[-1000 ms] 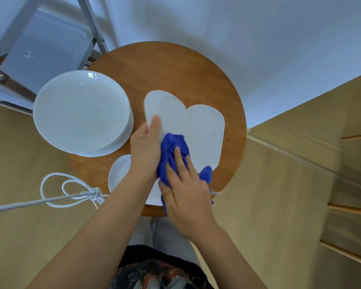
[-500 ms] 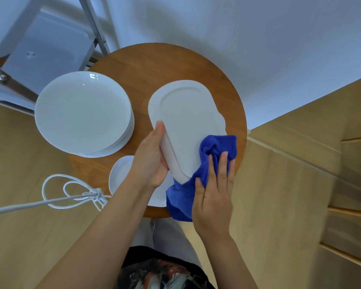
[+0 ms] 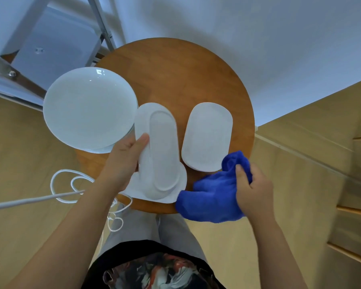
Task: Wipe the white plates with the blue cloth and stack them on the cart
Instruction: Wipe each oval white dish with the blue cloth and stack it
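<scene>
My left hand (image 3: 123, 161) grips a white oblong plate (image 3: 161, 151) by its left edge, lifted over the round wooden table (image 3: 175, 76). Its underside faces me. My right hand (image 3: 252, 188) is closed on the crumpled blue cloth (image 3: 213, 197) at the table's near right edge, apart from the held plate. A second oblong white plate (image 3: 206, 138) lies flat on the table to the right. A stack of round white plates (image 3: 88, 107) sits at the table's left. A small white plate (image 3: 175, 195) lies under the held one, mostly hidden.
A metal cart (image 3: 50, 44) with a grey shelf stands at the upper left behind the table. A white knotted cord (image 3: 67, 184) runs across the wooden floor on the left. A white wall is behind; wooden steps (image 3: 352, 215) on the right.
My left hand swung the oblong plate leftward and turned it, uncovering the second oblong plate beneath. My right hand pulled the blue cloth off the plate and moved right.
</scene>
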Demonstrator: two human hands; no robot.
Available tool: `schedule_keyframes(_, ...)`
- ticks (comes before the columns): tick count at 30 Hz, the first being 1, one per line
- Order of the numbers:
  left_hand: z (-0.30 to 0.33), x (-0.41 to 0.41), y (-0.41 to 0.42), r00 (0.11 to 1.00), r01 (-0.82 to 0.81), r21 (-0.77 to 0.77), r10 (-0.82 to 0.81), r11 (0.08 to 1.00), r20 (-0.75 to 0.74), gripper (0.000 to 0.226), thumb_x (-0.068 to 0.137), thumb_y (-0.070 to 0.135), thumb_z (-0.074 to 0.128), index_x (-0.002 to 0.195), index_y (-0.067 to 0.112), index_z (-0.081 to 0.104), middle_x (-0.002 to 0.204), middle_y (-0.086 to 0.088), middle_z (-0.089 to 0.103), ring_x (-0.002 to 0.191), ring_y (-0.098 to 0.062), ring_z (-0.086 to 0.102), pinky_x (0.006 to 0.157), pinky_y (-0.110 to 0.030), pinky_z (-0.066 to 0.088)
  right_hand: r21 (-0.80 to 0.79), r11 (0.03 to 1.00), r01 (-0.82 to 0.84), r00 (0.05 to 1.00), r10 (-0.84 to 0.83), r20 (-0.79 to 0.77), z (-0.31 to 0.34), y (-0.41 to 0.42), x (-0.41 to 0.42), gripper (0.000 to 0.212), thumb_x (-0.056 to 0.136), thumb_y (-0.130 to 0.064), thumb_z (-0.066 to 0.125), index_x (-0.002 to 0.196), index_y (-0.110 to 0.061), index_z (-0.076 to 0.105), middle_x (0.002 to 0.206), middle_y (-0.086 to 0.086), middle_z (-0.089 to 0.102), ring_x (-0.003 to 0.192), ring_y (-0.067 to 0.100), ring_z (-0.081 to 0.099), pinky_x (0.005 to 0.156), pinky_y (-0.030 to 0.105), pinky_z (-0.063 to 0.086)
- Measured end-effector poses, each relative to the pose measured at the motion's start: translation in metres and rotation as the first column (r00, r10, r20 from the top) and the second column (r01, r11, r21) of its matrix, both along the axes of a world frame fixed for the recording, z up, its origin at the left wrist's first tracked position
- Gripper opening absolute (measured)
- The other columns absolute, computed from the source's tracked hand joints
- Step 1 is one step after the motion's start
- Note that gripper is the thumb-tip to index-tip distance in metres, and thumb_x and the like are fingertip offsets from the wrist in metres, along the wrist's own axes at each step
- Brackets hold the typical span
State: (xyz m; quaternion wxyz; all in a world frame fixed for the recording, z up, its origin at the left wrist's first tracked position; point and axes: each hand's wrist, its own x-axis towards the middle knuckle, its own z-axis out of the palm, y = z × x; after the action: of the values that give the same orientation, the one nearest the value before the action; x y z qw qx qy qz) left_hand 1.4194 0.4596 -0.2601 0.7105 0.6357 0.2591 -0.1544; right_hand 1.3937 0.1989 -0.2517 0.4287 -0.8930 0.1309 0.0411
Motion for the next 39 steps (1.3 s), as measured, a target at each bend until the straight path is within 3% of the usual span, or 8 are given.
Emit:
schedule_keyframes(5, -0.014, -0.032, -0.006, 0.929, 0.278, 0.663, -0.371, 0.695, 0.0, 0.023, 0.096, 0.036, 0.047, 0.093, 0.025, 0.067, 0.072, 0.003, 0.063, 0.064, -0.009, 0.053, 0.057, -0.021, 0.038, -0.094, 0.992, -0.086, 0.996, 0.084, -0.031, 0.006, -0.009, 0.008, 0.03, 0.094, -0.015, 0.054, 0.071, -0.033, 0.053, 0.062, -0.013, 0.059, 0.063, 0.004, 0.056, 0.053, 0.015, 0.042)
schedule_keyframes(9, -0.034, -0.052, -0.019, 0.771, 0.351, 0.887, -0.63, 0.3, -0.092, 0.04, 0.09, 0.025, 0.062, 0.129, 0.018, 0.059, 0.124, -0.004, 0.065, 0.107, -0.025, 0.064, 0.078, -0.042, 0.055, -0.11, 0.991, -0.079, 0.996, 0.073, -0.057, 0.002, -0.003, 0.01, 0.016, 0.093, -0.017, 0.054, 0.078, -0.018, 0.059, 0.064, -0.002, 0.059, 0.064, 0.013, 0.057, 0.059, 0.031, 0.045)
schedule_keyframes(12, -0.056, -0.065, -0.023, 0.603, 0.327, 0.939, -0.789, 0.11, -0.118, 0.054, 0.061, 0.014, 0.088, 0.111, 0.006, 0.07, 0.11, -0.015, 0.07, 0.096, -0.036, 0.069, 0.061, -0.049, 0.057, -0.084, 0.994, -0.073, 0.995, 0.066, -0.074, 0.0, 0.003, 0.011, 0.018, 0.094, -0.016, 0.053, 0.077, -0.019, 0.059, 0.064, -0.002, 0.058, 0.064, 0.013, 0.057, 0.058, 0.029, 0.045)
schedule_keyframes(17, -0.091, -0.079, -0.018, 0.401, 0.442, 0.892, -0.869, -0.095, -0.291, 0.071, 0.05, 0.014, 0.093, 0.116, 0.009, 0.068, 0.12, -0.017, 0.065, 0.106, -0.037, 0.065, 0.078, -0.049, 0.055, -0.071, 0.995, -0.077, 0.995, 0.072, -0.073, -0.004, 0.01, 0.009, 0.029, 0.094, -0.013, 0.053, 0.07, -0.029, 0.051, 0.061, -0.005, 0.055, 0.064, 0.011, 0.054, 0.053, 0.016, 0.04)
schedule_keyframes(22, -0.121, -0.085, -0.006, 0.181, 0.632, 0.715, -0.84, -0.299, -0.511, 0.068, 0.1, 0.017, 0.044, 0.152, 0.028, 0.002, 0.16, -0.006, -0.009, 0.147, -0.03, -0.007, 0.117, -0.046, 0.002, -0.063, 0.994, -0.087, 0.99, 0.079, -0.116, -0.01, 0.015, 0.007, 0.017, 0.094, -0.015, 0.052, 0.079, -0.013, 0.059, 0.066, 0.001, 0.058, 0.065, 0.016, 0.057, 0.058, 0.024, 0.044)
schedule_keyframes(28, -0.121, -0.072, -0.01, 0.214, 0.679, 0.706, -0.865, -0.201, -0.453, 0.055, 0.098, 0.05, 0.034, 0.149, 0.031, 0.026, 0.16, 0.002, 0.009, 0.147, -0.022, 0.004, 0.117, -0.045, -0.002, -0.067, 0.994, -0.088, 0.989, 0.079, -0.126, -0.011, 0.019, 0.008, 0.016, 0.095, -0.016, 0.051, 0.081, -0.015, 0.06, 0.066, -0.001, 0.059, 0.065, 0.014, 0.057, 0.058, 0.024, 0.044)
schedule_keyframes(35, -0.097, 0.001, -0.056, 0.854, 0.466, 0.675, -0.491, 0.573, -0.173, 0.03, 0.095, 0.043, 0.05, 0.112, 0.022, 0.061, 0.108, 0.001, 0.066, 0.094, -0.013, 0.059, 0.08, -0.026, 0.046, -0.079, 0.995, -0.057, 0.993, 0.049, -0.104, -0.011, 0.015, 0.014, 0.018, 0.093, -0.013, 0.053, 0.076, -0.015, 0.057, 0.063, 0.001, 0.057, 0.062, 0.015, 0.055, 0.056, 0.023, 0.043)
schedule_keyframes(39, -0.096, 0.039, -0.082, 0.813, 0.575, 0.629, -0.451, 0.523, -0.368, 0.039, 0.091, 0.056, 0.049, 0.089, 0.017, 0.053, 0.075, 0.003, 0.056, 0.073, -0.016, 0.057, 0.061, -0.024, 0.042, -0.06, 0.997, -0.044, 0.994, 0.038, -0.103, -0.011, 0.014, 0.015, 0.017, 0.093, -0.012, 0.054, 0.077, -0.016, 0.058, 0.064, 0.001, 0.059, 0.062, 0.013, 0.056, 0.057, 0.022, 0.044)
